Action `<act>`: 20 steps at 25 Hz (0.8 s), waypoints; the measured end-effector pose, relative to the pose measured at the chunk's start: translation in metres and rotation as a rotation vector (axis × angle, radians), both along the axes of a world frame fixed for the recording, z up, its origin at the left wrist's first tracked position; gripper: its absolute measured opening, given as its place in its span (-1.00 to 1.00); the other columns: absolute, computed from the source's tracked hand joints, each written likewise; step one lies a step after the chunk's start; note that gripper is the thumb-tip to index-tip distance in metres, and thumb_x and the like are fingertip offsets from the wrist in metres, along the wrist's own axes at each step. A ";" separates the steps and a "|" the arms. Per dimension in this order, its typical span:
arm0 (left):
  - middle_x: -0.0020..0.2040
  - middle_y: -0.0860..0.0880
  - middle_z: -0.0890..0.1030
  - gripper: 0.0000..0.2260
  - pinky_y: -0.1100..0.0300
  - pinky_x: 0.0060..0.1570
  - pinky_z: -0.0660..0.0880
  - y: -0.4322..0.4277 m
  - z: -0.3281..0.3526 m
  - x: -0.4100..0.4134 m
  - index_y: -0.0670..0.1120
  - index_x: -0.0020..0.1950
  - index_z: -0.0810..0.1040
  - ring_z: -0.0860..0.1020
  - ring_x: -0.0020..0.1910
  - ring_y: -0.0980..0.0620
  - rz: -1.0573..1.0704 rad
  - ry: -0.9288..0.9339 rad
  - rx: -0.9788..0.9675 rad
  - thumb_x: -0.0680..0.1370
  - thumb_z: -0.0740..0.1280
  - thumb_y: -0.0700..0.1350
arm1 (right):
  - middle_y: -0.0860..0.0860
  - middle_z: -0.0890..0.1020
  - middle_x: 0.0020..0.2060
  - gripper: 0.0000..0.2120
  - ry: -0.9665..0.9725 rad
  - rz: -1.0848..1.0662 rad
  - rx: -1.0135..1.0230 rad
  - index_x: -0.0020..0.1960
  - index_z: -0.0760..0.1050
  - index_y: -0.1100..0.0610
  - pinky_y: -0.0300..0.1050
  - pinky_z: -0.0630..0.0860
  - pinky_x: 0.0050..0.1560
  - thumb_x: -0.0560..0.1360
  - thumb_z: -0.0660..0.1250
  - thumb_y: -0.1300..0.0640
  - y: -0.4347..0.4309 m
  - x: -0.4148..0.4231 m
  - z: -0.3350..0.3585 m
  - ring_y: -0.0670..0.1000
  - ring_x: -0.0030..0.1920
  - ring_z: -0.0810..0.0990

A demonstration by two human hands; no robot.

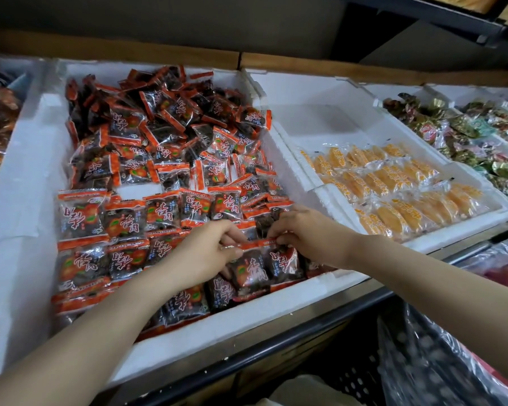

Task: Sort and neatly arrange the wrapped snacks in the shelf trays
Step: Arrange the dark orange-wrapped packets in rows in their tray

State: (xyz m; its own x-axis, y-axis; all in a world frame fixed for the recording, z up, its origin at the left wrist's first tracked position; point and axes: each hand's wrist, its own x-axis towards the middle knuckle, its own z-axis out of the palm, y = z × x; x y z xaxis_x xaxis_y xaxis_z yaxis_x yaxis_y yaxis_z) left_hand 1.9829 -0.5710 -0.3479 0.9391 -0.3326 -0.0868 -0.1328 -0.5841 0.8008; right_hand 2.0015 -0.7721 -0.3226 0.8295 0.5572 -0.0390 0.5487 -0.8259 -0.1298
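Note:
A white foam tray (27, 177) holds many dark snack packets with orange-red ends. Its front packets (123, 224) lie in neat rows, while the back ones (170, 118) form a loose heap. My left hand (206, 253) pinches the top seam of a packet (251, 272) near the tray's front right corner. My right hand (305, 230) pinches the seam of the neighbouring packet (283, 263). Both packets sit low among the front row.
To the right, a second foam tray (329, 118) holds rows of yellow wrapped snacks (393, 183). Further right lie foil-wrapped sweets (458, 136). A dark metal shelf edge (291, 332) runs along the front, with plastic-covered goods (437, 361) below it at the right.

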 end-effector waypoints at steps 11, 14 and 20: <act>0.09 0.18 0.35 -0.82 0.31 0.16 0.32 0.002 0.003 -0.011 0.09 0.15 0.41 0.34 0.15 0.23 -0.137 -0.239 0.270 0.57 0.24 0.07 | -0.08 0.50 0.17 -0.70 -0.091 0.106 0.044 0.29 0.39 0.02 -0.22 0.34 0.17 0.57 0.23 0.15 -0.001 -0.001 0.002 -0.07 0.19 0.43; 0.13 0.16 0.36 -0.74 0.15 0.31 0.31 0.024 0.015 0.016 0.05 0.22 0.43 0.34 0.22 0.17 0.037 -0.352 0.249 0.57 0.23 0.08 | -0.07 0.48 0.18 -0.66 -0.086 0.054 0.213 0.31 0.36 0.04 -0.29 0.32 0.20 0.55 0.27 0.14 0.014 0.024 0.014 -0.15 0.14 0.41; 0.42 -0.14 0.32 -0.50 0.02 0.38 0.22 0.073 0.013 0.103 -0.13 0.44 0.27 0.27 0.41 -0.11 0.415 -0.256 0.325 0.57 0.29 0.01 | 0.04 0.35 0.37 -0.50 -0.148 -0.026 0.228 0.43 0.24 0.06 -0.11 0.24 0.35 0.54 0.29 0.18 0.075 0.121 0.013 0.03 0.37 0.31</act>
State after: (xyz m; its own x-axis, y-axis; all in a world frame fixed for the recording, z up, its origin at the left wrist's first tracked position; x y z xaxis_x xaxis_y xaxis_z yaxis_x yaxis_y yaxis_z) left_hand 2.0859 -0.4980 -0.3353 0.9896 0.0732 0.1238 -0.0060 -0.8389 0.5442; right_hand 2.1224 -0.6976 -0.3096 0.8308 0.5163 0.2077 0.5546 -0.7987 -0.2335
